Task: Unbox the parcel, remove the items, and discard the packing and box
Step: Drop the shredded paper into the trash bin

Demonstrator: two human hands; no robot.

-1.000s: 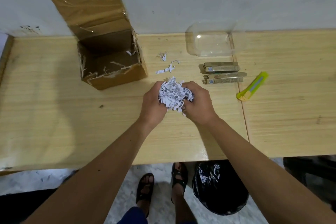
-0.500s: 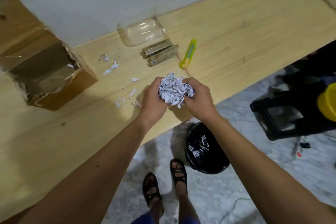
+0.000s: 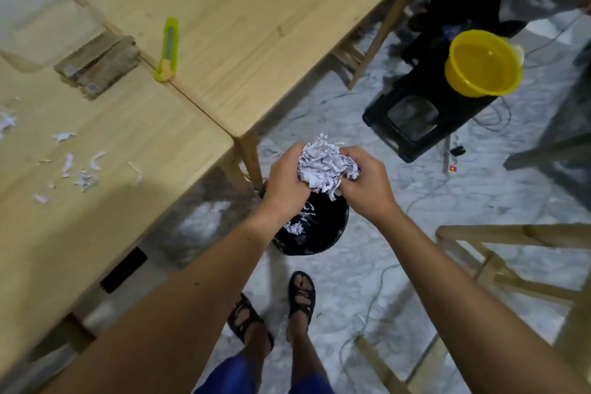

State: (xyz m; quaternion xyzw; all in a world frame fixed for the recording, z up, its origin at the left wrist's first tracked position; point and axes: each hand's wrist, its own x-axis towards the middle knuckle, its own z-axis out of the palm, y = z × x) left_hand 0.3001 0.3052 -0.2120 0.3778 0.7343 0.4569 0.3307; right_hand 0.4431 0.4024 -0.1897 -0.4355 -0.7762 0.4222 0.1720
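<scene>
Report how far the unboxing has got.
Done: the items lie out on the table beside the yellow cutter. In hand: left hand and right hand hold shredded paper over the black bin. Left: stray scraps; the box is out of view.

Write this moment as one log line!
left hand + right hand: hold white shredded paper wad | above black bin | not dropped
</scene>
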